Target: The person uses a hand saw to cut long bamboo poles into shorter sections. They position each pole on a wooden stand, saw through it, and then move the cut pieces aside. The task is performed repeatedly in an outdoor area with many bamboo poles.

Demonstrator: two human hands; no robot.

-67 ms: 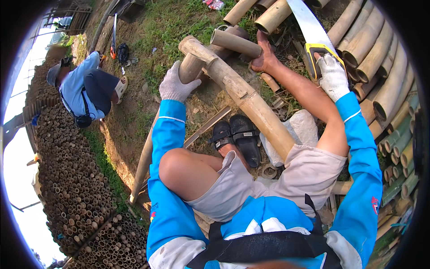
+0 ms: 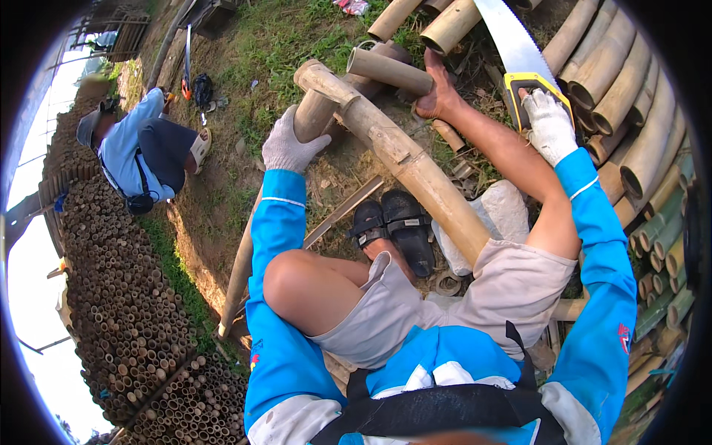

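Observation:
My left hand (image 2: 289,147), in a pale knit glove, is closed around the near end of a short thick bamboo piece (image 2: 314,115). That piece lies across under the notched top of a long bamboo pole (image 2: 415,174), which slants down to my shorts. In my gloved right hand (image 2: 550,132) is a handsaw (image 2: 515,44), held by its yellow and black handle. Its blade points up and away, apart from the notched pole, over bamboo lying at the far right. My bare right foot (image 2: 436,93) touches another cut bamboo tube (image 2: 391,72).
Stacked bamboo poles (image 2: 645,141) curve along the right. Black sandals (image 2: 406,231) and a pale stone (image 2: 495,219) sit between my legs. To the left, another person (image 2: 144,152) crouches near a second saw (image 2: 187,67), beside a large pile of cut bamboo (image 2: 137,297).

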